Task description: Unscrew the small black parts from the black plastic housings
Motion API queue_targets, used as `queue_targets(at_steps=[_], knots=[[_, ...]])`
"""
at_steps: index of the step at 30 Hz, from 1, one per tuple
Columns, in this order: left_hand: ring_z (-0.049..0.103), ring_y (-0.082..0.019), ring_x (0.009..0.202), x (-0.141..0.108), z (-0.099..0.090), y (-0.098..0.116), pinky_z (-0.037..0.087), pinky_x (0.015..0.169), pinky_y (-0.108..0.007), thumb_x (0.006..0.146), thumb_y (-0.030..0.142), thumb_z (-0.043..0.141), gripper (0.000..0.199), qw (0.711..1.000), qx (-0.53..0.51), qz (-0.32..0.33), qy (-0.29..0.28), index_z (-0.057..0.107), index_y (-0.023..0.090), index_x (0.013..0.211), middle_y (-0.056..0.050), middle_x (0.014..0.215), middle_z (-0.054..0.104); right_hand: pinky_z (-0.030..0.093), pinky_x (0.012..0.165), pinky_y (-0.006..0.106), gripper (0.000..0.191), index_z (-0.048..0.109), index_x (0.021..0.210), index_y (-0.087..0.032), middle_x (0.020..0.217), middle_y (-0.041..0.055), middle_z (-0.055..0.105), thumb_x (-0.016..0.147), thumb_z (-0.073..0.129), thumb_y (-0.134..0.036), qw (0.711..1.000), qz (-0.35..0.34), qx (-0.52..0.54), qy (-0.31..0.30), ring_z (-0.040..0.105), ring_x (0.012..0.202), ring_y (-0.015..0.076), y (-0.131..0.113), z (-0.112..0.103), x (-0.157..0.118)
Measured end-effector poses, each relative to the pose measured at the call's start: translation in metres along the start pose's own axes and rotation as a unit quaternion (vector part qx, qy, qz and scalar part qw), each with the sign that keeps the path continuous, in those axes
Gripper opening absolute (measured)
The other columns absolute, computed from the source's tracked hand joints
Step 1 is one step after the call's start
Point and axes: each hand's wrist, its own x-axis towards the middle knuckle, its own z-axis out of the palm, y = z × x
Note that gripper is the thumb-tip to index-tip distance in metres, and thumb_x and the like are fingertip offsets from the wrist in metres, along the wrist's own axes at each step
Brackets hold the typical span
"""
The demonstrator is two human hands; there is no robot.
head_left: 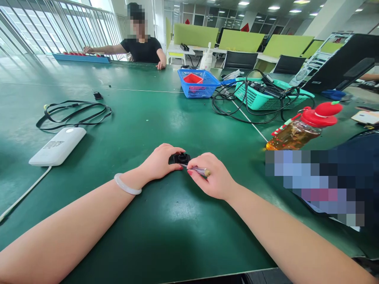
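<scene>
Near the middle of the green table, my left hand is closed on a small black device with a round, lens-like part on top, holding it between thumb and fingers at the tabletop. My right hand is closed around a slim, silvery pen-shaped tool with a gold-coloured end. The tool's tip points left and meets the near side of the black device, though whether it touches cannot be made out. Part of the device is covered by my left fingers.
A white power bank and a looped black cable lie at left. Further back are a blue basket and a teal basket of cables. At right stands a drink bottle. Across the table, a person reaches toward a blue tray.
</scene>
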Motion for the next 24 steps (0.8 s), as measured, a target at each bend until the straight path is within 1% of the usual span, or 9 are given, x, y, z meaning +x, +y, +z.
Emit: queue_targets(at_steps=[3, 8, 11, 12, 14, 17, 19, 22, 24], knots=[[0.058, -0.028, 0.110, -0.001, 0.000, 0.000, 0.046, 0.100, -0.047, 0.080, 0.038, 0.070, 0.045, 1.000, -0.004, -0.005, -0.004, 0.062, 0.025, 0.122, -0.007, 0.114, 0.069, 0.046, 0.076, 0.033, 0.012, 0.059, 0.082, -0.025, 0.080, -0.0009, 0.070, 0.092, 0.052, -0.026, 0.999, 0.039, 0.017, 0.003, 0.060, 0.071, 0.0158, 0.002, 0.002, 0.000], [0.059, -0.028, 0.109, -0.001, 0.000, -0.001, 0.046, 0.101, -0.048, 0.081, 0.042, 0.067, 0.043, 1.000, -0.008, 0.003, 0.000, 0.063, 0.027, 0.121, -0.006, 0.113, 0.069, 0.046, 0.068, 0.031, 0.018, 0.061, 0.083, -0.025, 0.074, -0.0004, 0.066, 0.095, 0.050, -0.033, 0.991, 0.095, 0.059, 0.072, 0.059, 0.068, 0.0160, 0.004, -0.002, -0.005], [0.059, -0.028, 0.110, -0.001, 0.001, -0.002, 0.046, 0.101, -0.048, 0.081, 0.040, 0.066, 0.043, 1.000, -0.009, 0.008, 0.001, 0.062, 0.027, 0.122, -0.006, 0.114, 0.069, 0.045, 0.067, 0.030, 0.019, 0.062, 0.084, -0.024, 0.074, 0.0000, 0.065, 0.095, 0.049, -0.033, 0.987, 0.113, 0.050, 0.103, 0.059, 0.068, 0.0159, 0.005, -0.004, -0.005], [0.059, -0.028, 0.111, -0.002, 0.002, -0.002, 0.046, 0.101, -0.048, 0.081, 0.040, 0.066, 0.043, 1.000, -0.010, 0.009, 0.001, 0.062, 0.027, 0.122, -0.006, 0.115, 0.069, 0.045, 0.066, 0.030, 0.019, 0.062, 0.084, -0.024, 0.074, -0.0001, 0.065, 0.095, 0.049, -0.033, 0.987, 0.116, 0.044, 0.104, 0.059, 0.068, 0.0158, 0.005, -0.004, -0.004], [0.059, -0.028, 0.111, -0.002, 0.002, -0.002, 0.046, 0.101, -0.048, 0.082, 0.039, 0.066, 0.043, 1.000, -0.013, 0.010, 0.002, 0.062, 0.027, 0.123, -0.006, 0.115, 0.069, 0.044, 0.065, 0.029, 0.020, 0.062, 0.084, -0.024, 0.072, -0.0009, 0.063, 0.095, 0.049, -0.035, 0.987, 0.131, 0.042, 0.086, 0.057, 0.066, 0.0149, 0.008, -0.003, -0.003], [0.060, -0.027, 0.111, -0.002, 0.001, -0.001, 0.047, 0.101, -0.047, 0.082, 0.039, 0.066, 0.043, 1.000, -0.015, 0.011, 0.004, 0.063, 0.026, 0.123, -0.006, 0.116, 0.069, 0.041, 0.059, 0.027, 0.024, 0.061, 0.086, -0.023, 0.071, -0.0014, 0.061, 0.097, 0.047, -0.039, 0.980, 0.177, 0.078, 0.042, 0.054, 0.061, 0.0132, 0.013, 0.000, -0.002], [0.061, -0.026, 0.110, -0.002, 0.000, 0.000, 0.048, 0.100, -0.045, 0.084, 0.039, 0.064, 0.041, 1.000, -0.020, 0.020, 0.004, 0.063, 0.025, 0.123, -0.006, 0.117, 0.069, 0.041, 0.056, 0.026, 0.027, 0.061, 0.087, -0.023, 0.074, -0.0010, 0.062, 0.098, 0.046, -0.043, 0.973, 0.202, 0.104, 0.026, 0.055, 0.061, 0.0127, 0.017, 0.002, -0.002], [0.062, -0.025, 0.111, -0.003, -0.003, 0.003, 0.048, 0.101, -0.043, 0.088, 0.038, 0.059, 0.039, 0.999, -0.033, 0.037, 0.018, 0.062, 0.024, 0.123, -0.005, 0.119, 0.069, 0.042, 0.057, 0.026, 0.029, 0.062, 0.087, -0.022, 0.075, -0.0005, 0.063, 0.097, 0.048, -0.045, 0.968, 0.214, 0.127, 0.031, 0.057, 0.061, 0.0127, 0.020, 0.003, -0.003], [0.061, -0.025, 0.113, -0.004, -0.004, 0.006, 0.047, 0.103, -0.043, 0.089, 0.037, 0.057, 0.038, 0.998, -0.037, 0.043, 0.036, 0.062, 0.024, 0.124, -0.005, 0.121, 0.068, 0.044, 0.059, 0.027, 0.029, 0.063, 0.087, -0.022, 0.073, -0.0005, 0.062, 0.096, 0.050, -0.047, 0.964, 0.207, 0.159, 0.055, 0.057, 0.061, 0.0128, 0.020, 0.002, -0.003]])
